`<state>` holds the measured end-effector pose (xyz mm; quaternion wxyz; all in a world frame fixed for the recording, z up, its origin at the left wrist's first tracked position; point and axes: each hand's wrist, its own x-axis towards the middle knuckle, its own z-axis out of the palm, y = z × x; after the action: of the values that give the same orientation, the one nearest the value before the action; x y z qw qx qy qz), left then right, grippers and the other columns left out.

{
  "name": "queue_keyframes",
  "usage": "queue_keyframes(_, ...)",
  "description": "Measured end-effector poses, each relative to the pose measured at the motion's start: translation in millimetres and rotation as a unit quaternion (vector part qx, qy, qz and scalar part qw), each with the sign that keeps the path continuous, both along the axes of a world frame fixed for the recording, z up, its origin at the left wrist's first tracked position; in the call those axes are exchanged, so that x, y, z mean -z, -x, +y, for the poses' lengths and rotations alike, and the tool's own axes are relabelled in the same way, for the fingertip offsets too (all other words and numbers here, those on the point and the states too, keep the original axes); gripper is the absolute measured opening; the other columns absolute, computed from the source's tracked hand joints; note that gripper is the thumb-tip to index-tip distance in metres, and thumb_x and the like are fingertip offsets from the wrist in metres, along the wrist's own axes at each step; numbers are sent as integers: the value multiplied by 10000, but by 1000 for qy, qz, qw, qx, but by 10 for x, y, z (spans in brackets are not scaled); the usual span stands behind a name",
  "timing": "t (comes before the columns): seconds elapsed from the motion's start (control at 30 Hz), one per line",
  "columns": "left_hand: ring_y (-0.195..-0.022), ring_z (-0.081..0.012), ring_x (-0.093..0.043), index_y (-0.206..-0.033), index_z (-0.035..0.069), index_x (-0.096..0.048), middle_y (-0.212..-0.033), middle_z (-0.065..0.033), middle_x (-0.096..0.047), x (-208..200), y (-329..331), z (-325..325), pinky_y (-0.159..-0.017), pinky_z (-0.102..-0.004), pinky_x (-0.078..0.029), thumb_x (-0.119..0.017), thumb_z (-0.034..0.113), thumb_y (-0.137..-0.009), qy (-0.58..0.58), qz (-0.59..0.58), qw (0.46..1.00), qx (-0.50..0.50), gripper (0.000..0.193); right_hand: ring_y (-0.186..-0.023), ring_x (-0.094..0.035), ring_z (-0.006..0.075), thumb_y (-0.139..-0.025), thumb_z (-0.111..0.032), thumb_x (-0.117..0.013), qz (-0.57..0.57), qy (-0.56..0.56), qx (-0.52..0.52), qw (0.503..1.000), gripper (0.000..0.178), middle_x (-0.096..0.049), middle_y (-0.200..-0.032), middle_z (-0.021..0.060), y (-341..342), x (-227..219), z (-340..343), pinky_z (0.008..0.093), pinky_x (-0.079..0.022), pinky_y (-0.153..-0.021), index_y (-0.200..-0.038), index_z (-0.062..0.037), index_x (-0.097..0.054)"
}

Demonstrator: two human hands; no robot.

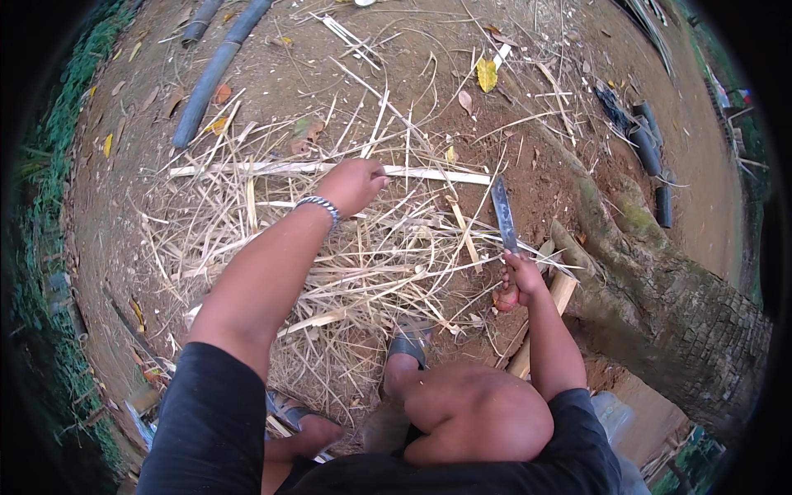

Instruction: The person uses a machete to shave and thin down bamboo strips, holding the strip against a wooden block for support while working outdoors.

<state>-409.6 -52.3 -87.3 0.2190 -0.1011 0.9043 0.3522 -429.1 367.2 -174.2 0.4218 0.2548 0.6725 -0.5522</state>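
Observation:
A long pale bamboo strip (437, 174) lies crosswise before me, passing under my left hand (353, 186). The fingers of that hand curl closed around it near its middle; a braided bracelet circles the wrist. On the right, my right hand (520, 274) grips a machete (504, 216) by its handle, whose reddish end shows below the fist. Its dark blade points away from me, its tip close to the strip's right end. Thin bamboo shavings (355, 264) are heaped beneath both arms, in front of my feet.
A thick tree trunk and root (668, 305) rise at the right, beside a split bamboo piece (563, 290). Dark pipe-like lengths (216, 82) lie at the far left, and others (644, 147) at the far right. Yellow leaves (487, 74) dot the bare soil. Green plants (49, 272) edge the left.

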Motion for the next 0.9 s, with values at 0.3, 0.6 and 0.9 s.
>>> queue_keyframes(0.3,-1083,-268,-558,-1091,47,-582,-1077,-122,-620,1154,398,225,-894,-388,-470,-578,133,-826,234,89,958,140,279,-519,-447,101,-934,-288,-561,-84,57,25,994,200,-481,-691,5,71,-159,-77,257,-397,-462,-976,-120,-461)
queue_keyframes(0.6,-985,-225,-566,-910,98,-644,-967,-79,-632,1263,433,309,-875,-375,-427,-548,105,-802,308,146,934,105,145,-489,-450,112,-939,-309,-534,-54,35,35,997,174,-496,-671,4,-274,-272,-1,250,-389,-430,-924,-154,-457)
queue_keyframes(0.9,-849,-209,-568,-802,120,-622,-766,-30,-631,-537,523,-281,-774,-372,-388,-599,120,-737,289,447,846,32,69,-509,-484,111,-928,-297,-550,108,2,136,985,203,-502,-684,1,-919,-61,7,271,-420,-436,-878,-139,-432)
